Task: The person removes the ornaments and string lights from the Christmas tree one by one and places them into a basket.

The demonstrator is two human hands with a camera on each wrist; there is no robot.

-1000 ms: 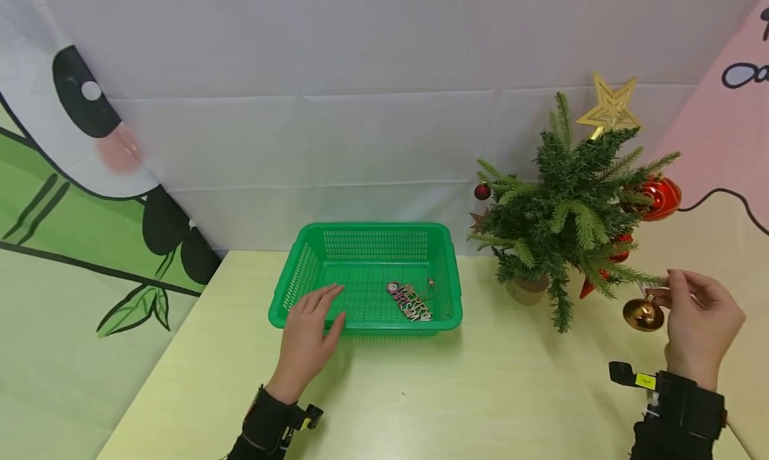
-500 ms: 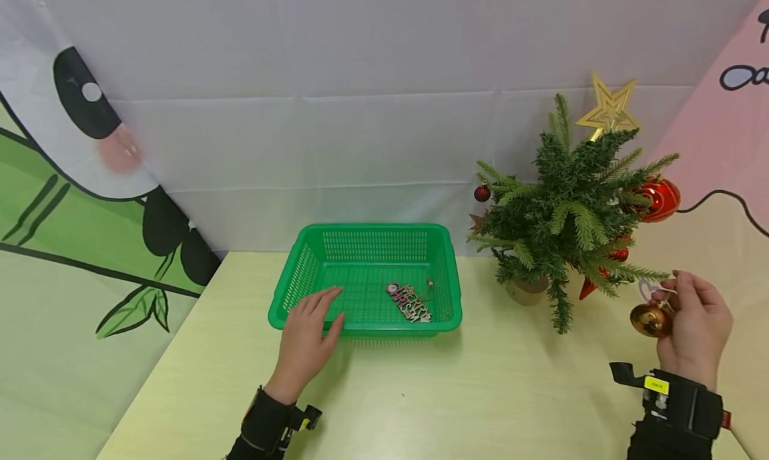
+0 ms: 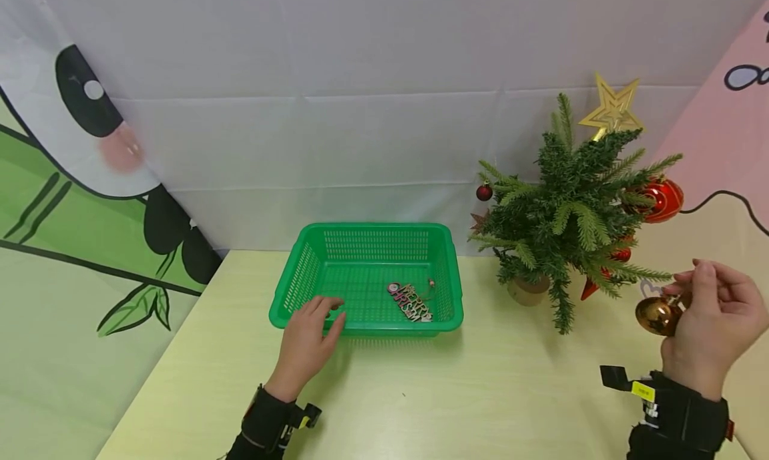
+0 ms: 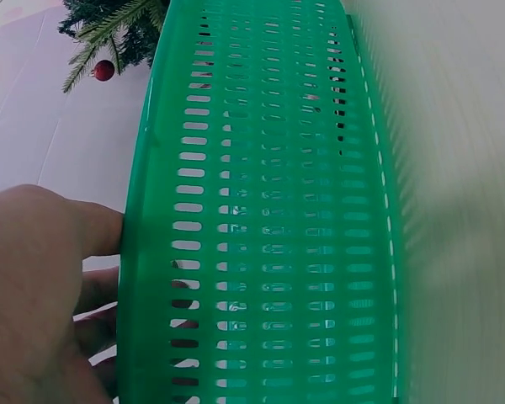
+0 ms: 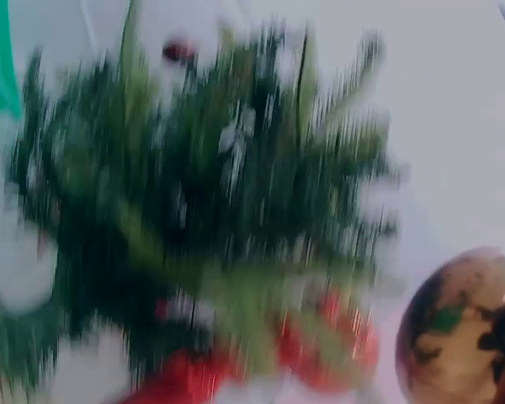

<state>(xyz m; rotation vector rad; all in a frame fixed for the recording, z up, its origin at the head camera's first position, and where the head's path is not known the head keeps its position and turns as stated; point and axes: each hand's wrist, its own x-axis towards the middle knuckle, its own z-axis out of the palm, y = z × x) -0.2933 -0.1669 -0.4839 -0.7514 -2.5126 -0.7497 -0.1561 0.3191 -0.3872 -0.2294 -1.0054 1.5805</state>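
At the front-left of the green basket (image 3: 366, 332), my left hand (image 3: 305, 346) reaches over the rim with relaxed fingers. The left wrist view shows these fingers passing behind the basket wall (image 4: 156, 252). Over on the right, my right hand (image 3: 711, 330) pinches a shiny gold bauble (image 3: 655, 316) near its top. A pale hanging loop (image 3: 650, 288) shows beside the bauble, close to the tip of a lower branch. The small Christmas tree (image 3: 571, 206) stands left of that hand. Motion blurs the right wrist view, where the gold bauble (image 5: 454, 337) fills the lower right corner.
In the basket lies a "Merry Christmas" sign (image 3: 410, 302). A gold star (image 3: 613, 106) tops the tree, which bears a large red ball (image 3: 663, 199), a small dark red ball (image 3: 484, 192) and a red star (image 3: 589, 288). A printed cloth (image 3: 390, 139) hangs behind the pale table (image 3: 372, 400).
My right hand first drew closer to the branch tip, then shifted right and tilted, the gold bauble still pinched. My left fingertips have curled slightly; the basket has stayed put.
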